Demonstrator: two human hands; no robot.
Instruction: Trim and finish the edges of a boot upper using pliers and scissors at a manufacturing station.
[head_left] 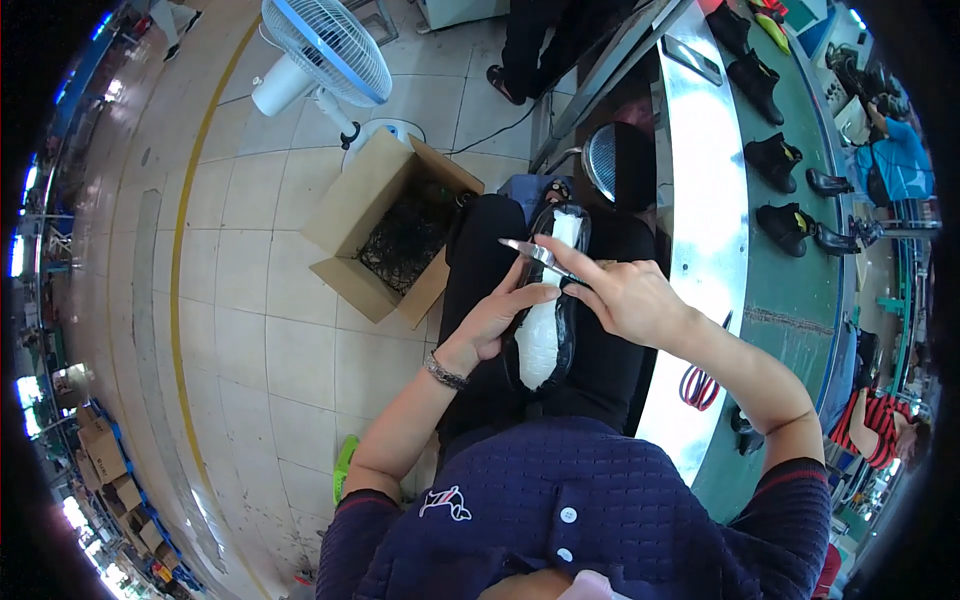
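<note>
Across my lap lies a black shoe (568, 345) with a long white strip (540, 345) running down its middle. My left hand (487, 322) is wrapped on the shoe's left side, its thumb pressed on the white strip. Over the shoe, my right hand (628, 298) grips a small knife (535, 252), its forefinger stretched along the metal. The blade points left, near the shoe's left edge; whether it touches the shoe I cannot tell. Part of the knife's handle is hidden in my fingers.
An open cardboard box (345, 215) holding black scraps (405, 235) stands left of my knees, with a fan (330, 50) behind it. To my right runs a metal ledge (700, 260) beside a green conveyor (790, 290) with several black shoes (755, 85). Red-handled scissors (699, 387) lie on the ledge.
</note>
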